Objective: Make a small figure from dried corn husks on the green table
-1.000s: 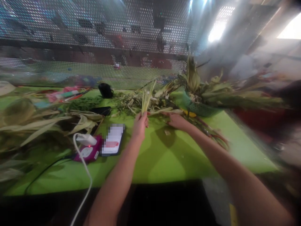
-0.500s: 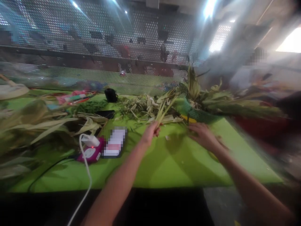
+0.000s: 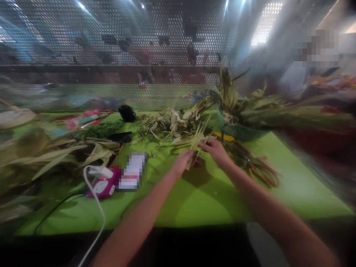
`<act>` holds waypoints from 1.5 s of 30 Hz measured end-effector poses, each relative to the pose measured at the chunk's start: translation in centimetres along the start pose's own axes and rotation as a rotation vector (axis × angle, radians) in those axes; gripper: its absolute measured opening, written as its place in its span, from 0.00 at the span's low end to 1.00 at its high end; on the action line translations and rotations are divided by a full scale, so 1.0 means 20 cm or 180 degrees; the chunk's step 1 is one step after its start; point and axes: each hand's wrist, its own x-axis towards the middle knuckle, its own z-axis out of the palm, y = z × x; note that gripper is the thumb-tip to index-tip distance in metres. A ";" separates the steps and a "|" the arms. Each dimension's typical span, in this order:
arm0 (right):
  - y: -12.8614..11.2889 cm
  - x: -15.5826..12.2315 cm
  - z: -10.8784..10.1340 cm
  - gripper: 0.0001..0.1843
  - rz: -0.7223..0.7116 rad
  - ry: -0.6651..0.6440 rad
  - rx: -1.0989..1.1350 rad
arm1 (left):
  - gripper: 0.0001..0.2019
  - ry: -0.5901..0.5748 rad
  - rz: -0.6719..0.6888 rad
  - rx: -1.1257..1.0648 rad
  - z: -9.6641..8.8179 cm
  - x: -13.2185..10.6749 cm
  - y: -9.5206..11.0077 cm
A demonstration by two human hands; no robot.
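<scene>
My left hand (image 3: 182, 163) is closed around the lower end of a small bundle of pale green plant strips (image 3: 199, 134), which look like husk strips and fan out upward. Just to the right, my right hand (image 3: 217, 151) has its fingers pinched at the side of the same strips. Its fingertips are partly hidden among them. A heap of dry husks and shreds (image 3: 167, 124) lies beyond both hands. Right of my right forearm is a pair of scissors (image 3: 264, 176) with orange-yellow handles. A yellow object (image 3: 224, 137) lies behind my right hand.
A green basket (image 3: 232, 129) holding long husks stands at the back right. On the left are a phone (image 3: 132, 170), a magenta power block (image 3: 104, 185) with a white cable, and a leafy husk pile (image 3: 36, 159). A perforated metal screen (image 3: 111, 79) borders the green table (image 3: 211, 211).
My right hand has moved left from beside the scissors to the strips, uncovering the scissors. My left hand has come slightly nearer and to the right with the bundle.
</scene>
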 end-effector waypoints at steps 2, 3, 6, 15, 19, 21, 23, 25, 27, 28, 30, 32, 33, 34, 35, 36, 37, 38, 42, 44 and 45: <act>0.00 0.01 -0.04 0.17 0.0228 0.0002 -0.0114 | 0.14 0.0143 -0.0058 -0.0030 0.00 0.01 0.00; 0.01 0.02 -0.07 0.17 0.0312 -0.0005 -0.0259 | 0.15 0.0206 -0.0051 -0.0015 -0.01 0.02 -0.01; 0.03 0.05 -0.17 0.15 0.0338 -0.0071 -0.1231 | 0.16 0.0408 0.0083 0.0081 -0.03 0.03 -0.01; -0.06 -0.02 -0.14 0.20 -0.0466 0.0651 -0.2933 | 0.18 0.0330 0.0198 0.0341 -0.05 0.02 -0.01; -0.06 -0.07 -0.05 0.15 -0.0644 -0.0029 -0.1680 | 0.18 0.0136 0.0315 0.0527 -0.02 0.00 0.00; -0.04 -0.07 -0.02 0.14 -0.0510 -0.0194 -0.1138 | 0.19 0.0082 0.0293 0.0574 -0.01 -0.01 0.00; -0.02 -0.06 -0.01 0.13 -0.0313 -0.0240 -0.0678 | 0.19 0.0039 0.0229 0.0535 0.00 -0.02 0.01; -0.01 -0.06 -0.01 0.12 -0.0068 -0.0302 -0.0272 | 0.20 0.0049 0.0156 0.0445 0.00 -0.02 0.01; -0.02 -0.06 -0.01 0.13 0.0125 -0.0324 -0.0015 | 0.21 0.0032 0.0109 0.0329 0.00 -0.02 0.01; -0.02 -0.05 -0.01 0.13 0.0171 -0.0322 0.0046 | 0.21 0.0005 0.0100 0.0283 0.00 -0.02 0.01; -0.03 -0.05 -0.01 0.13 0.0183 -0.0296 0.0100 | 0.22 -0.0054 0.0084 0.0222 -0.01 -0.02 0.01; -0.03 -0.05 -0.01 0.14 0.0157 -0.0250 0.0094 | 0.23 -0.0083 0.0065 0.0230 -0.01 -0.02 0.01; -0.03 -0.05 -0.01 0.15 0.0127 -0.0214 0.0064 | 0.23 -0.0090 0.0061 0.0260 -0.01 -0.02 0.00; -0.03 -0.05 0.00 0.16 0.0085 -0.0165 0.0022 | 0.23 -0.0104 0.0067 0.0304 -0.01 -0.02 0.00; -0.02 -0.05 -0.01 0.16 0.0039 -0.0127 -0.0022 | 0.23 -0.0127 0.0083 0.0352 -0.01 -0.02 0.00; -0.02 -0.05 -0.01 0.17 0.0000 -0.0106 -0.0054 | 0.22 -0.0153 0.0109 0.0394 -0.01 -0.02 0.00; -0.01 -0.05 -0.01 0.17 -0.0024 -0.0096 -0.0066 | 0.22 -0.0173 0.0137 0.0423 -0.01 -0.02 0.00; -0.01 -0.05 -0.01 0.18 -0.0030 -0.0102 -0.0064 | 0.21 -0.0181 0.0162 0.0433 -0.01 -0.02 0.00; 0.00 -0.04 -0.01 0.19 0.0010 -0.0169 -0.0047 | 0.20 -0.0073 0.0197 0.0408 0.00 -0.02 0.01; -0.01 -0.04 -0.01 0.18 0.0022 -0.0181 -0.0040 | 0.19 0.0003 0.0196 0.0389 0.01 -0.03 0.02; -0.01 -0.04 -0.01 0.17 0.0033 -0.0181 -0.0030 | 0.18 0.0022 0.0196 0.0370 0.00 -0.02 0.01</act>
